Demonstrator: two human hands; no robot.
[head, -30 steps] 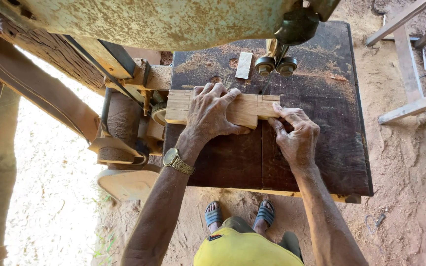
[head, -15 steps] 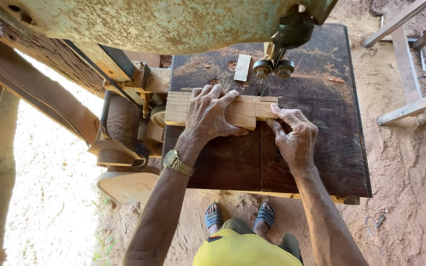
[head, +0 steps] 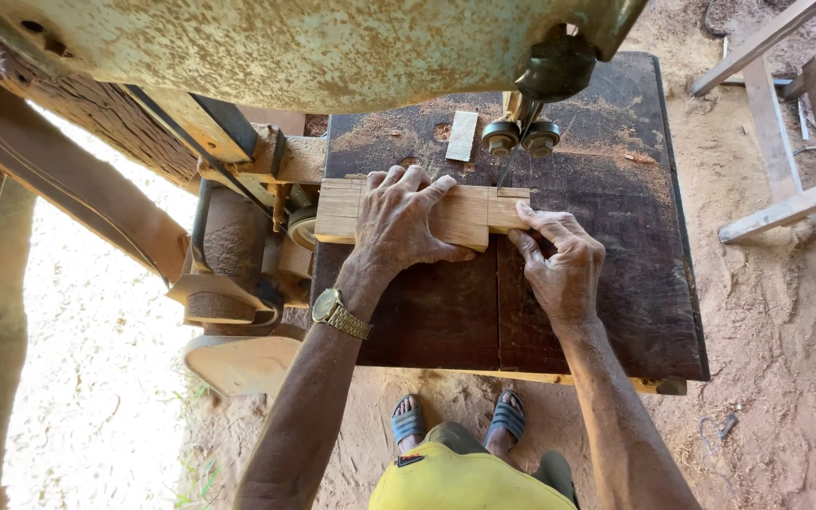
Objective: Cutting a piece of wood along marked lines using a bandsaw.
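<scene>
Both hands flat on wood block, left hand fingers spread, right hand fingers pinching its end.

The left hand is lying flat on a pale wooden block, with its fingers spreading toward the far side. The right hand is pressing at the right end of the block, its fingertips touching the near edge. The block is resting across the dark saw table, which is carrying sawdust. Just behind the block, the thin blade is coming down between two round guide rollers. A small wood offcut is lying at the far side of the table. On the left wrist a metal wristwatch is sitting.
</scene>
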